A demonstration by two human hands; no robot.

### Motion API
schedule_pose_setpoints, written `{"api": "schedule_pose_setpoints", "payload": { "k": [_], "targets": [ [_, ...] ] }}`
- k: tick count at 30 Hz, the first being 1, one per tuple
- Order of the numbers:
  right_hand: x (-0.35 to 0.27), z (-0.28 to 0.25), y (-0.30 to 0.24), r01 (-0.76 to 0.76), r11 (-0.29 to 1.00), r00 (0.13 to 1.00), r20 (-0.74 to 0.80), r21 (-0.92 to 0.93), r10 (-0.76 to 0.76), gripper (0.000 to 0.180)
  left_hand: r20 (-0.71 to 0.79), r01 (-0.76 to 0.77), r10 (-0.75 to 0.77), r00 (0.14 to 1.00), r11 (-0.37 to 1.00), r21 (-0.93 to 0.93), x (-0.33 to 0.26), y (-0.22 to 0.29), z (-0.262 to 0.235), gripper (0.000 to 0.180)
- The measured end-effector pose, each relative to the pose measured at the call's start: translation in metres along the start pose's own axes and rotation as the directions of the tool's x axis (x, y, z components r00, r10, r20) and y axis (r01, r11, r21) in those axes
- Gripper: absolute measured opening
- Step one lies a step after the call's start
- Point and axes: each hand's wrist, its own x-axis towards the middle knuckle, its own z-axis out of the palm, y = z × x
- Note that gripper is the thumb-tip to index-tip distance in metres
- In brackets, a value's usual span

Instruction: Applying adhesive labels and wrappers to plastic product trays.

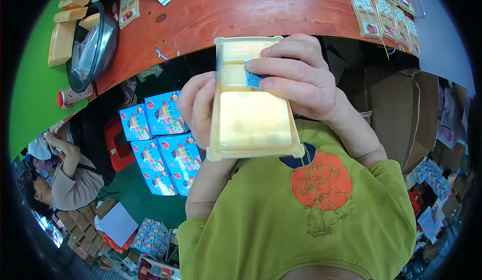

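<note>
Upright in front of my chest is a pale yellow plastic tray [255, 122] with moulded compartments, its larger section at the lower end. My left hand [198, 104] is closed round the tray's left edge, with part of its fingers hidden behind it. Across the upper right of the tray lie the fingers of my right hand [306, 76], bent and closed. Under their tips is a small blue printed sticker [253, 81], pressed against the tray's face. The right thumb is not clearly visible.
Beyond the tray stretches a red wooden table [241, 11]. Filled trays [384, 16] lie at its far right; a metal basin [103, 49] stands left. Blue printed boxes [163, 139] are stacked below left, near a seated person [75, 179]. An open cardboard carton [396, 109] is at right.
</note>
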Motion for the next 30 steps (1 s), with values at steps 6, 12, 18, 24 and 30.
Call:
{"api": "schedule_pose_setpoints", "payload": {
  "k": [6, 12, 18, 24, 30],
  "targets": [
    [0.006, -0.017, 0.013, -0.015, 0.981, 0.991, 0.137, 0.196, -0.012, 0.028, 0.086, -0.188, 0.228, 0.970, 0.925, -0.330, 0.023, -0.009, -0.003, 0.038],
    [-0.007, -0.015, 0.024, -0.179, 0.917, 0.978, 0.166, 0.356, 0.126, 0.026, 0.202, -0.165, 0.249, 0.947, 0.918, -0.361, 0.031, -0.009, 0.000, 0.039],
    [-0.038, 0.016, 0.044, -0.490, 0.404, 0.792, 0.200, 0.772, 0.577, 0.030, 0.373, 0.255, -0.078, 0.925, 0.854, -0.453, 0.032, -0.011, 0.029, 0.032],
    [-0.015, 0.033, 0.072, -0.670, 0.194, 0.499, 0.240, 0.717, 0.833, 0.041, 0.504, 0.659, -0.424, 0.752, 0.472, -0.585, 0.061, -0.045, 0.084, 0.045],
    [0.051, 0.020, 0.170, -0.797, 0.503, 0.537, 0.012, 0.336, 0.843, 0.044, 0.491, 0.645, -0.440, 0.752, 0.340, -0.685, 0.109, -0.082, 0.127, 0.064]
  ]
}}
